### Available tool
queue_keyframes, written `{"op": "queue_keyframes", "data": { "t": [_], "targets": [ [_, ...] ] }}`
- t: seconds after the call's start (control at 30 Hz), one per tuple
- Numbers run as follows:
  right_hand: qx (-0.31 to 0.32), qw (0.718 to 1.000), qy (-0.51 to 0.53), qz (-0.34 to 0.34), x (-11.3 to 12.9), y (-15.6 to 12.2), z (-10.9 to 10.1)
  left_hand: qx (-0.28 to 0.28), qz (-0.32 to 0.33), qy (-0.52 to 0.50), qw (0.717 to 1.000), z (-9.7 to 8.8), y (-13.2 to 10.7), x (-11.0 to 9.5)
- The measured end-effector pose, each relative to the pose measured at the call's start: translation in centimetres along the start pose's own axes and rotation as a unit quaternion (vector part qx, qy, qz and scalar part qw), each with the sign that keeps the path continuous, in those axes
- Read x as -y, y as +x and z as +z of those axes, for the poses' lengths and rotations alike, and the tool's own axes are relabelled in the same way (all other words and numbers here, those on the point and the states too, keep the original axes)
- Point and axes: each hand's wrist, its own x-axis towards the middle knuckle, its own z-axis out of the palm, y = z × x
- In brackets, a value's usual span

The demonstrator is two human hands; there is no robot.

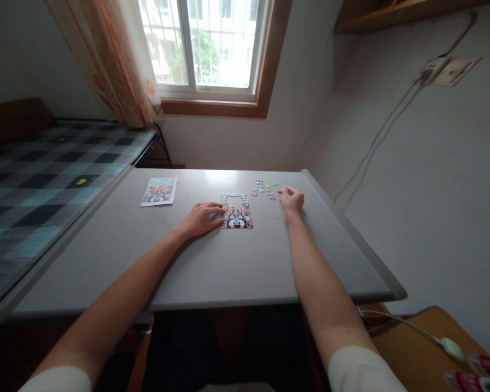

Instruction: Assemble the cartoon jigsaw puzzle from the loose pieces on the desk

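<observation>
A partly assembled jigsaw puzzle (pixel 237 221) lies flat on the grey table, with a blue-and-white cartoon face along its near edge and a gap in its upper middle. My left hand (pixel 206 216) rests open beside it, fingers stretched out and fingertips at the puzzle's left edge. To the right of the puzzle, several loose puzzle pieces (pixel 268 187) are scattered. My right hand (pixel 293 200) is closed in a pinch just right of these pieces. A small reddish puzzle piece (pixel 280 191) pokes out at its fingertips, mostly too small to make out.
A printed picture sheet (pixel 160 191) lies on the table (pixel 220 272) at the left. Beyond the table's left edge is a bed with a checked cover (pixel 65 158). A wall with a hanging cable (pixel 365 155) borders the right side; a wooden stool (pixel 436 332) stands below.
</observation>
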Motion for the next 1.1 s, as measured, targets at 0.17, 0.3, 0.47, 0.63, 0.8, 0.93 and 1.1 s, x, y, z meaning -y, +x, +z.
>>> {"op": "queue_keyframes", "data": {
  "t": [0.17, 0.3, 0.47, 0.63, 0.8, 0.93, 1.1],
  "targets": [
    [-0.05, 0.995, 0.055, 0.067, 0.09, -0.04, -0.25, 0.0, 0.002, -0.005, 1.0, 0.0, 0.0, 0.06],
    [-0.067, 0.993, 0.052, 0.085, 0.07, 0.03, -0.25, -0.001, 0.001, -0.001, 1.0, 0.01, 0.02, 0.12],
    [-0.067, 0.993, 0.062, 0.079, 0.13, -0.19, -0.27, -0.004, 0.004, -0.008, 1.0, 0.05, 0.01, 0.21],
    [-0.053, 0.993, 0.078, 0.069, 0.02, -0.23, -0.26, 0.003, 0.002, -0.002, 1.0, -0.08, 0.01, 0.0],
    [-0.052, 0.992, 0.084, 0.075, 0.13, -0.28, -0.25, 0.001, 0.004, 0.002, 1.0, -0.07, 0.01, -0.05],
    [-0.046, 0.991, 0.095, 0.078, 0.31, -0.36, -0.2, 0.003, 0.0, 0.001, 1.0, -0.07, -0.01, -0.03],
    [-0.015, 0.996, 0.071, 0.047, 0.11, -0.33, -0.17, 0.001, -0.001, -0.002, 1.0, -0.12, -0.03, -0.06]
  ]
}}
